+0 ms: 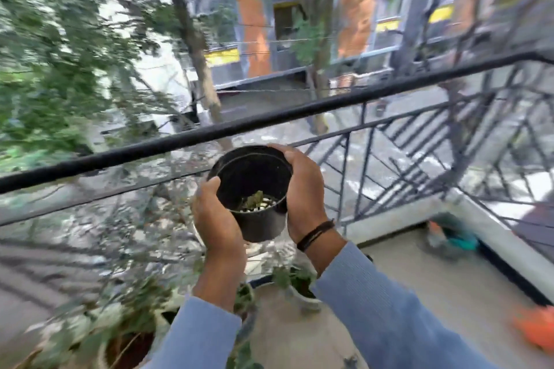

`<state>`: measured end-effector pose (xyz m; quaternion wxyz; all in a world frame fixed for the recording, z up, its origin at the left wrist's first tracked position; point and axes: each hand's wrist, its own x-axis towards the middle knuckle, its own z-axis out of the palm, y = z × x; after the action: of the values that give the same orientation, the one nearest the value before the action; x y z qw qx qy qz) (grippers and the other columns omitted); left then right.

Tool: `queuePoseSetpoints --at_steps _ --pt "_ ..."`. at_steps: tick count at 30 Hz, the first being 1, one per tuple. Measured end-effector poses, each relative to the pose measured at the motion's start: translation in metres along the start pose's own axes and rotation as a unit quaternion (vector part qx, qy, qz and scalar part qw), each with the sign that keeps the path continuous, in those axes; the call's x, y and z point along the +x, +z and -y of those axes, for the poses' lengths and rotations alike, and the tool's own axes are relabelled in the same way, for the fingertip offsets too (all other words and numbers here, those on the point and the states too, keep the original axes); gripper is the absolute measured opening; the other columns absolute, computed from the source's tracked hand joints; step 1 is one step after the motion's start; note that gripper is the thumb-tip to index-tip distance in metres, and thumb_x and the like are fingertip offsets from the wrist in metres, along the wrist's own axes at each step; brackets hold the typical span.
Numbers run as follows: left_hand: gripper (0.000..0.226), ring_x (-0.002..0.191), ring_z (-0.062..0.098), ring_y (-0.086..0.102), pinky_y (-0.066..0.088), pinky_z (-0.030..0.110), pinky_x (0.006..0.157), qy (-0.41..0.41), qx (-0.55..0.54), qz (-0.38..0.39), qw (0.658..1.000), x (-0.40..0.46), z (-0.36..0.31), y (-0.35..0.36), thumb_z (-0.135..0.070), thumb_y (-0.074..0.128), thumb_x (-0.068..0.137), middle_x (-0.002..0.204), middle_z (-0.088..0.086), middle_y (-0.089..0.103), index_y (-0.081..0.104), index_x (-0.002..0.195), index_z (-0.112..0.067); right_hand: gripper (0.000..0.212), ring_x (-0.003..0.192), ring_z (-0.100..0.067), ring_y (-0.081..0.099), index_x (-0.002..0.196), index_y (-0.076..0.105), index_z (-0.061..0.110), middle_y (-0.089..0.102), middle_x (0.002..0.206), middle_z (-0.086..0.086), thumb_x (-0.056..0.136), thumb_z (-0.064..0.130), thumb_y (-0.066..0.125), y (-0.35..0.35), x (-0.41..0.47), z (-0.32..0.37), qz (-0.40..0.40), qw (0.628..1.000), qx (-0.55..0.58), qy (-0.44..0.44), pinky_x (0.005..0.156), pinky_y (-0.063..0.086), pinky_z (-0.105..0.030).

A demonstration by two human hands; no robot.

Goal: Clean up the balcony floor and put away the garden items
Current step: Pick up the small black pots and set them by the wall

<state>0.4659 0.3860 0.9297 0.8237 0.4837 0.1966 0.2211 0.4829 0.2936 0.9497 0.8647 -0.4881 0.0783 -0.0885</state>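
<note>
Both the left hand (pixel 217 213) and the right hand (pixel 302 189) curl around the sides of a black plastic nursery pot (pixel 254 192), held in the air tipped toward the camera, with a few dried leaves (pixel 254 199) on its perforated bottom. It sits near the black balcony railing (pixel 209 132), above the potted plants (pixel 126 323). Tipped further, the leaves could likely spill onto the balcony floor (pixel 419 293); a slip near the rail could send the pot over to the street.
</note>
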Motion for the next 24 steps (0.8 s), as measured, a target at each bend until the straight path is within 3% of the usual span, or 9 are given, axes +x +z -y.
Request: queuePoseSetpoints --at_steps 2,3,6,9,11,14,18,21,24 --pt "0.011 0.070 0.010 0.062 0.050 0.020 0.058 -0.012 0.009 0.042 0.999 0.001 0.025 0.040 -0.015 0.051 0.098 0.088 0.005 0.062 0.062 0.097 -0.011 0.033 0.083 -0.015 0.067 0.102 0.075 0.003 0.074 0.095 -0.011 0.097 0.006 0.042 -0.031 0.026 0.015 -0.043 0.999 0.000 -0.020 0.067 0.054 -0.020" --pt "0.011 0.068 0.009 0.064 0.052 0.022 0.062 -0.021 0.008 0.072 0.997 0.003 0.038 0.060 -0.017 0.054 0.095 0.086 0.004 0.063 0.062 0.095 -0.011 0.032 0.084 -0.016 0.067 0.102 0.075 0.004 0.074 0.096 -0.011 0.097 0.006 0.043 -0.048 0.038 0.021 -0.067 0.997 -0.001 -0.030 0.069 0.054 -0.021" --pt "0.041 0.096 0.027 0.066 0.052 0.040 0.091 -0.062 -0.010 0.143 0.988 0.006 0.066 0.105 -0.038 0.066 0.071 0.105 0.012 0.069 0.070 0.100 -0.009 0.031 0.080 -0.013 0.067 0.102 0.075 0.002 0.074 0.090 -0.007 0.096 0.007 0.045 -0.083 0.064 0.041 -0.109 0.993 -0.006 -0.055 0.066 0.055 -0.021" --pt "0.010 0.080 0.022 0.057 0.048 0.033 0.074 -0.084 0.001 0.196 0.977 0.001 0.089 0.151 -0.025 0.060 0.081 0.082 0.006 0.063 0.063 0.075 -0.017 0.032 0.081 -0.015 0.068 0.097 0.076 0.006 0.074 0.090 -0.009 0.096 0.006 0.044 -0.113 0.089 0.062 -0.156 0.982 -0.031 -0.103 0.071 0.055 -0.027" --pt "0.030 0.065 0.011 0.052 0.045 0.025 0.062 -0.081 0.002 0.209 0.975 -0.005 0.102 0.182 -0.009 0.050 0.094 0.067 -0.005 0.055 0.052 0.066 -0.021 0.031 0.087 -0.020 0.069 0.094 0.076 0.011 0.075 0.097 -0.012 0.095 0.008 0.045 -0.133 0.105 0.075 -0.185 0.974 -0.047 -0.125 0.076 0.056 -0.032" --pt "0.029 0.056 0.007 0.056 0.047 0.019 0.054 -0.120 0.000 0.263 0.957 -0.016 0.124 0.221 -0.008 0.043 0.097 0.060 -0.009 0.061 0.055 0.073 -0.018 0.032 0.100 -0.030 0.069 0.096 0.077 0.014 0.075 0.106 -0.016 0.094 0.013 0.045 -0.165 0.127 0.093 -0.221 0.961 -0.065 -0.150 0.084 0.055 -0.037" --pt "0.017 0.074 0.020 0.061 0.050 0.032 0.071 -0.148 0.005 0.321 0.935 -0.030 0.165 0.266 -0.023 0.050 0.086 0.077 0.005 0.066 0.063 0.079 -0.015 0.038 0.106 -0.035 0.067 0.101 0.077 0.009 0.074 0.107 -0.017 0.085 0.022 0.045 -0.214 0.149 0.113 -0.267 0.947 -0.072 -0.162 0.092 0.054 -0.043" --pt "0.012 0.080 0.023 0.053 0.044 0.040 0.077 -0.172 0.029 0.327 0.929 -0.046 0.195 0.298 -0.033 0.058 0.070 0.080 0.009 0.058 0.059 0.071 -0.021 0.034 0.103 -0.033 0.068 0.097 0.077 0.012 0.074 0.105 -0.017 0.092 0.017 0.044 -0.259 0.163 0.126 -0.296 0.940 -0.075 -0.154 0.090 0.054 -0.044" --pt "0.015 0.075 0.018 0.056 0.045 0.034 0.072 -0.179 0.053 0.338 0.922 -0.071 0.225 0.331 -0.027 0.054 0.085 0.075 0.003 0.060 0.057 0.071 -0.021 0.032 0.098 -0.024 0.067 0.092 0.078 0.016 0.074 0.099 -0.006 0.095 0.015 0.046 -0.307 0.177 0.142 -0.311 0.933 -0.107 -0.148 0.092 0.055 -0.044"
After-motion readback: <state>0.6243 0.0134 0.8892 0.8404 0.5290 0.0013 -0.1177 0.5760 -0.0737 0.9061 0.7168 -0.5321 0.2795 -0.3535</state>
